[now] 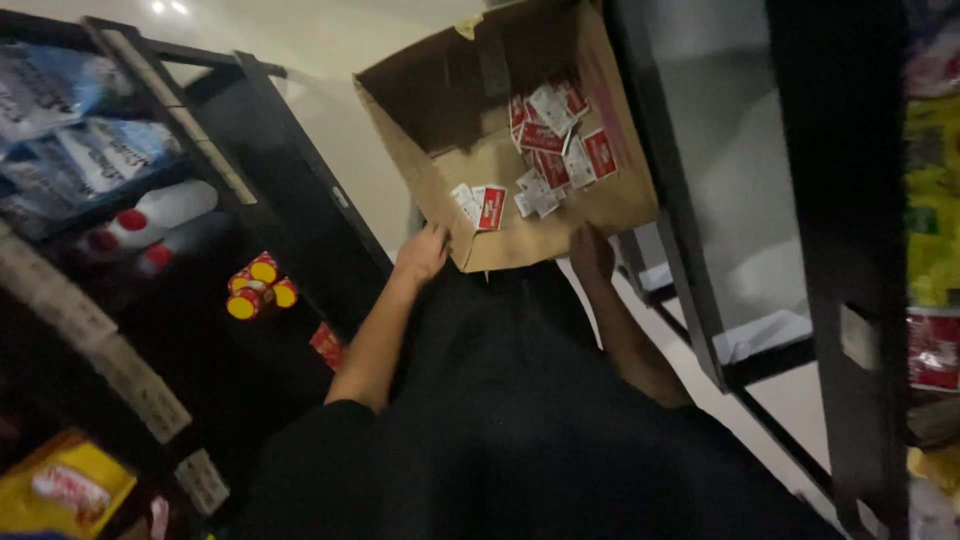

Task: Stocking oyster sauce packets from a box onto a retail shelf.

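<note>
An open brown cardboard box (440,100) is held out in front of me over the floor. Several small red-and-white sachets (548,150) lie loose on its bottom. My left hand (422,252) grips the box's near left corner. Under the near right edge, my right hand (591,252) holds the box. Both forearms reach out from my black clothing.
A black shelf rack (290,190) stands on the left with white bottles with red caps (150,215), small red-and-yellow tubs (255,285) and bagged goods. Another black rack (850,250) with yellow and red packets stands on the right. The pale floor aisle runs between them.
</note>
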